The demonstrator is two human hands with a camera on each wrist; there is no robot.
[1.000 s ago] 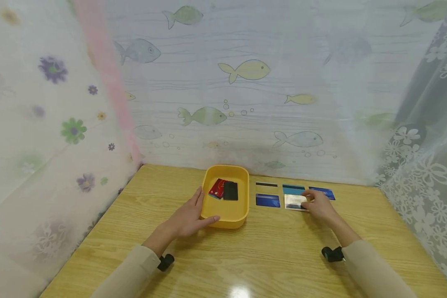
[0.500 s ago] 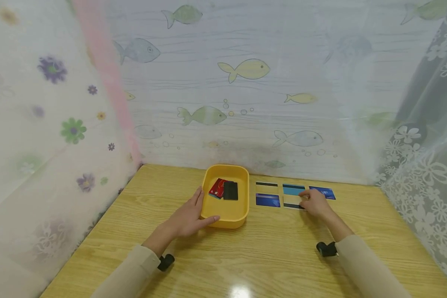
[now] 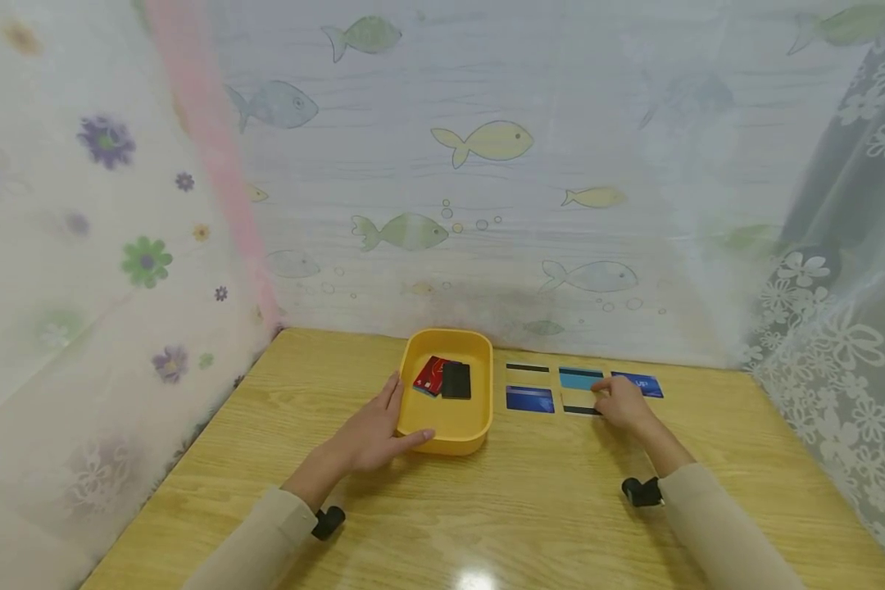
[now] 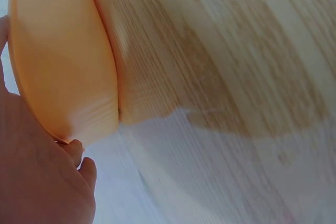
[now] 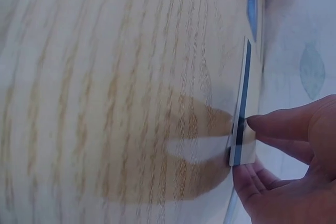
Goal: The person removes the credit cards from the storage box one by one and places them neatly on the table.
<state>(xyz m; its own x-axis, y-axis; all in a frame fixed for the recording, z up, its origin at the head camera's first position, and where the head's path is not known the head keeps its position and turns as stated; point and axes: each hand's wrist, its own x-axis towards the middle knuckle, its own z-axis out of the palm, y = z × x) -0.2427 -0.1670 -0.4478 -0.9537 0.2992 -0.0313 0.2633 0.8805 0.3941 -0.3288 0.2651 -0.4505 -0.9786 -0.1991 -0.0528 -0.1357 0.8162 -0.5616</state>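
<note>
In the head view my left hand (image 3: 369, 428) holds the near left corner of a yellow plastic bin (image 3: 446, 447), thumb over the front rim and fingers along the left wall. Inside the bin lie a red card (image 3: 430, 374) and a black card (image 3: 456, 381), overlapping. My right hand (image 3: 624, 403) pinches the right end of a pale card (image 5: 251, 93) with a dark stripe, low over the table; in the right wrist view thumb and fingers sit at its end. Around it lie a light-blue striped card (image 3: 577, 378), a dark blue card (image 3: 529, 399) and a pale striped card (image 3: 527, 374).
Beyond my right hand lies another blue card (image 3: 645, 385), partly covered by the hand. A patterned fish curtain (image 3: 442, 246) hangs along the back edge of the wooden table (image 3: 516, 508). Floral curtains (image 3: 147, 328) hang at both sides.
The pale card's surface has lost its bright glare, and my right hand has shifted slightly left with it. My left hand and the bin stay put.
</note>
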